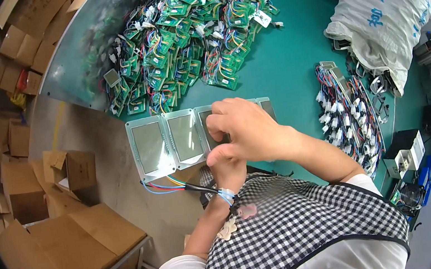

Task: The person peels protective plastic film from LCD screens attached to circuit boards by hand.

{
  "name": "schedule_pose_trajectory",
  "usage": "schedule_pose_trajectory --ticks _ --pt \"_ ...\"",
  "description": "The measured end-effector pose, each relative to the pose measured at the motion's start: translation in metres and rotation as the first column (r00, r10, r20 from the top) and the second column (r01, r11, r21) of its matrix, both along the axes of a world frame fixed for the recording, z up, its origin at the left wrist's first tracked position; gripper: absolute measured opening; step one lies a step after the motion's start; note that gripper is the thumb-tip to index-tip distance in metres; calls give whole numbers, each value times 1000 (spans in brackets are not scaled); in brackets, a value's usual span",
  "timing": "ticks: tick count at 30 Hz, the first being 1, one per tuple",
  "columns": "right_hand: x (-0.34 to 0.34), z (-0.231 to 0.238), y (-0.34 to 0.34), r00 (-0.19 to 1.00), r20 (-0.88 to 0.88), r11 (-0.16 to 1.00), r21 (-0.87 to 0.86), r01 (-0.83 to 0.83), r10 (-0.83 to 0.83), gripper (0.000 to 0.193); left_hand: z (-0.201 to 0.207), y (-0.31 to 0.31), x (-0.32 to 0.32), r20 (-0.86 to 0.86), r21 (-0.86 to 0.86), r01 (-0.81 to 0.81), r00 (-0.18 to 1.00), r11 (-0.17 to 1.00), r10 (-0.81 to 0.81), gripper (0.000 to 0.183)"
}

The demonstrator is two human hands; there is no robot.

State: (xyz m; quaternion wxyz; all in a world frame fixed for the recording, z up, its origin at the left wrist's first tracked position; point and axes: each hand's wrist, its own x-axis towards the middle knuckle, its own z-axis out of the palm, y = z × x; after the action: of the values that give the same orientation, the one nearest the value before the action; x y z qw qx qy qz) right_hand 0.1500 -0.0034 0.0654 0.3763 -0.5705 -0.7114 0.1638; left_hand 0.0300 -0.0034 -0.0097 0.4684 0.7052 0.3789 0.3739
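Note:
A strip of joined circuit boards with grey display screens (pixel 185 136) lies across in front of me, at the near edge of the green table. My left hand (pixel 228 170) grips its near side, thumb over the edge; its other fingers are hidden. Above the strip, my right hand (pixel 252 131) is closed with curled fingers and covers the middle screens. Whatever it pinches is hidden. Coloured wires (pixel 170 185) run from the strip's left end into a black cable (pixel 201 187) beside my left wrist.
Green circuit boards with wires (pixel 173 45) are heaped at the far side of the table (pixel 283 62). To the right lie bundled wired displays (pixel 350 113), a white sack (pixel 379 10) and a white box (pixel 403 154). Cardboard boxes (pixel 74 241) crowd the floor at left.

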Motion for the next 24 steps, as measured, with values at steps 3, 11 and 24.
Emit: schedule_pose_trajectory --ticks 3,11,24 --pt "2 2 1 996 -67 997 -38 -69 66 35 5 2 1 170 -63 25 985 998 -14 12" --pt "1 -5 1 990 -118 997 -20 -74 71 20 -6 -2 -3 323 -376 65 944 924 65 32" --pt "-28 -26 -15 907 89 887 267 376 -411 30 -9 -9 -6 422 -383 73 900 921 104 43"
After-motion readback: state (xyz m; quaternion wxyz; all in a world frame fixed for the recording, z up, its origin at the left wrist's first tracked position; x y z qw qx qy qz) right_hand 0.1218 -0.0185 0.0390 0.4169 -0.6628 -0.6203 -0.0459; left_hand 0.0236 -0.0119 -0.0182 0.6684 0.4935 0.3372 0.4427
